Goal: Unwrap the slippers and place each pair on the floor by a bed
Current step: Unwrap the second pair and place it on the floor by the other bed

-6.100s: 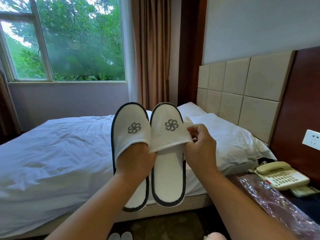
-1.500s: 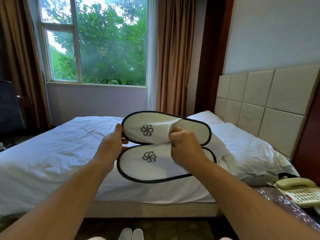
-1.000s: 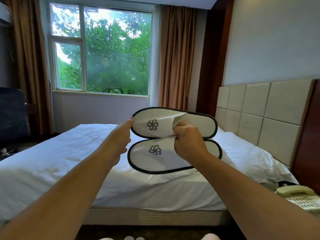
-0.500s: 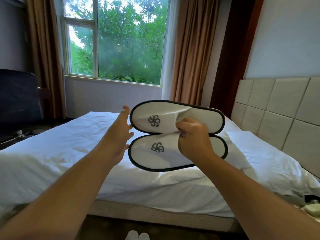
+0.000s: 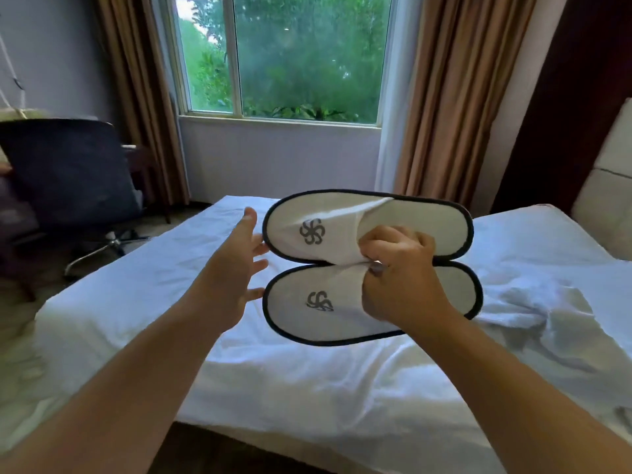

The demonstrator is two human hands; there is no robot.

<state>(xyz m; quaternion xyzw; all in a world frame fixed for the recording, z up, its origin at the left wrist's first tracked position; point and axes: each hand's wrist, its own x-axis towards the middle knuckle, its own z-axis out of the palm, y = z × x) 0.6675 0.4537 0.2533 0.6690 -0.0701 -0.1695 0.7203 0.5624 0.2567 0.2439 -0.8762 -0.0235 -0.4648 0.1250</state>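
Two white slippers with dark trim and a grey pinwheel logo are held sideways in the air over the bed (image 5: 307, 381), toes pointing left. The upper slipper (image 5: 318, 227) sits directly above the lower slipper (image 5: 314, 306), their edges touching. My right hand (image 5: 400, 278) pinches the openings of both uppers together. My left hand (image 5: 236, 265) is spread flat, its fingertips at the toe ends of the pair, holding nothing.
A dark office chair (image 5: 71, 179) stands on the left beside the bed. A window (image 5: 280, 56) with brown curtains (image 5: 455, 97) is behind. A padded headboard (image 5: 605, 186) is at the right edge. Rumpled white bedding covers the mattress.
My view has swung left, so the phone and nightstand have left the frame and the chair has come in. The slippers stay sideways in my right hand; my left hand stays at their toes.
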